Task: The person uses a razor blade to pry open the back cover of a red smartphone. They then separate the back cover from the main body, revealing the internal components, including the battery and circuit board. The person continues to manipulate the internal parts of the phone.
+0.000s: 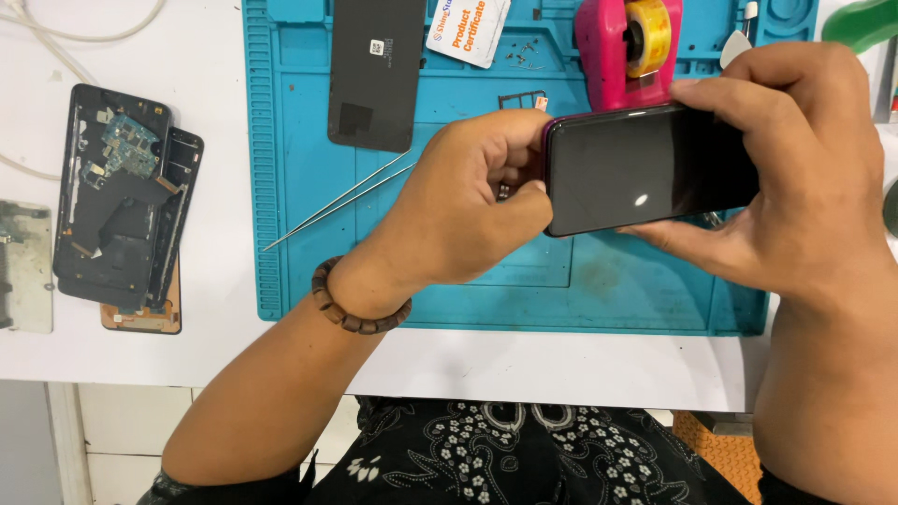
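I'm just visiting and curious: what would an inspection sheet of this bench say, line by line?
Surface: white table carrying a blue work mat.
Job's things: dark-screened phone, held above the mat.
Clutter: tweezers and a black back panel on the mat; pink tape dispenser with a yellow roll; white card; small screws; opened phone with its circuit board exposed, left of the mat.
Hands: left hand pinches the phone's left end, beaded bracelet on its wrist; right hand grips the right end.
Cables: white cable at the top left.
Surroundings: green object at the top right, kind unclear.
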